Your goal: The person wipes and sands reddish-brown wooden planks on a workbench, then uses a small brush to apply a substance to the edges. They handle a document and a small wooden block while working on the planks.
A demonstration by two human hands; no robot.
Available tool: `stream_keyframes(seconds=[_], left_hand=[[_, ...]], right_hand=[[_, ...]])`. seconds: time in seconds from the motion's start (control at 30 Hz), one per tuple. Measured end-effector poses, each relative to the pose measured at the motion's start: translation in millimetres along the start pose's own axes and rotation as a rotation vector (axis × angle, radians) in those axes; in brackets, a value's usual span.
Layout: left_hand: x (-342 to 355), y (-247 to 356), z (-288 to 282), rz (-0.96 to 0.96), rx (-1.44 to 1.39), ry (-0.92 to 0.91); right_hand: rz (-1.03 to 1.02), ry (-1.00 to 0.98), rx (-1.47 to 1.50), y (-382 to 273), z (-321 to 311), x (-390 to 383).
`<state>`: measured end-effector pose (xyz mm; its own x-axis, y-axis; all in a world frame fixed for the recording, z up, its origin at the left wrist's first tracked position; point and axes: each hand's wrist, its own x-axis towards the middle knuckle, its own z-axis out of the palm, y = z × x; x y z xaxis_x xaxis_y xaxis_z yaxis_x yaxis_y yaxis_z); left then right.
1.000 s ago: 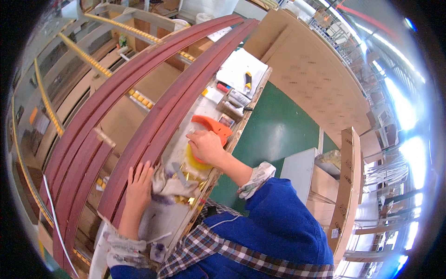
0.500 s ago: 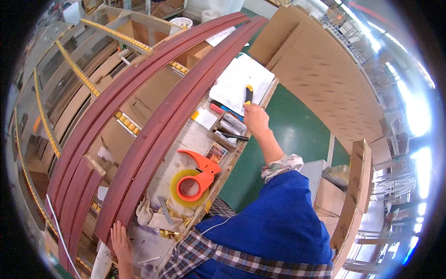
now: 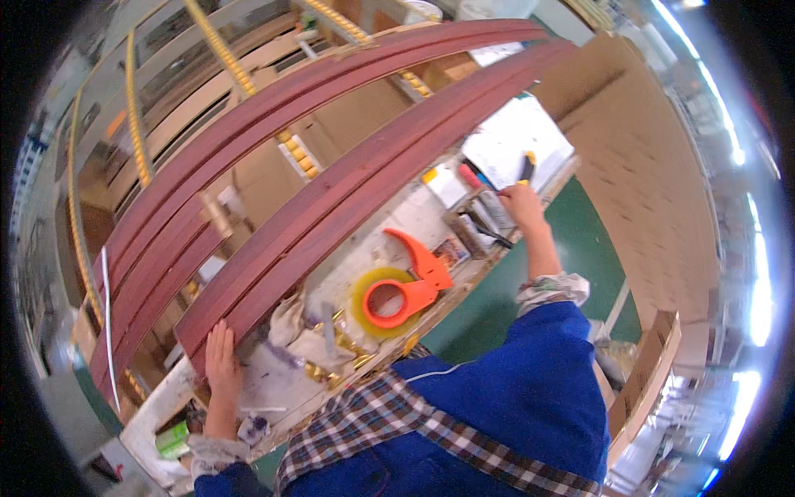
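A long reddish-brown grooved board (image 3: 364, 182) lies diagonally, with my left hand (image 3: 222, 363) resting on its near end, fingers extended. My right hand (image 3: 520, 207) has its fingers closed at the lower end of a black-and-yellow utility knife (image 3: 527, 168), over white paper (image 3: 493, 141). On the worn narrow bench (image 3: 339, 253) lie an orange tape dispenser (image 3: 426, 273), a yellow tape roll (image 3: 364, 290), a pale rag (image 3: 286, 325), gold-coloured metal bits (image 3: 323, 373), and a box of pens or tools (image 3: 480, 224).
More curved reddish boards (image 3: 240, 137) rest across a rack with yellow roller strips (image 3: 219, 45) at upper left. Large cardboard sheets (image 3: 633, 157) stand at the right above green flooring (image 3: 600, 248). A tall cardboard piece (image 3: 654, 373) is at lower right, and bright windows line the far right.
My right hand has left the tape dispenser and moved up and right to the utility knife. My left hand stays on the board's end. The view has turned, shifting the boards clockwise.
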<state>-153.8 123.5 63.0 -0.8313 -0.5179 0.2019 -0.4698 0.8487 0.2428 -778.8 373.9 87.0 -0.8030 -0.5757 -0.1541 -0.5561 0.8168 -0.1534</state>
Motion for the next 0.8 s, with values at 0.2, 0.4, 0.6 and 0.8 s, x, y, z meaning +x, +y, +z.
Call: stream_keyframes(seconds=[0.2,0.4,0.6,0.8], left_hand=[[0.5,3.8,-13.9,-0.052,-0.062,0.026],[6.2,-14.3,-35.2,0.000,-0.150,-0.015],[11.4,-37.9,-38.1,0.081,-0.062,0.021],[14.9,-41.1,-16.5,-0.227,-0.120,0.085]], right_hand=[[-0.267,0.109,-0.120,4.2,5.0,17.7],[-0.154,0.089,-0.138,-19.0,-8.9,2.7],[-0.123,0.199,0.503,-143.3,-33.8,-82.8],[-0.424,-0.253,0.849,-342.1,67.6,-261.7]])
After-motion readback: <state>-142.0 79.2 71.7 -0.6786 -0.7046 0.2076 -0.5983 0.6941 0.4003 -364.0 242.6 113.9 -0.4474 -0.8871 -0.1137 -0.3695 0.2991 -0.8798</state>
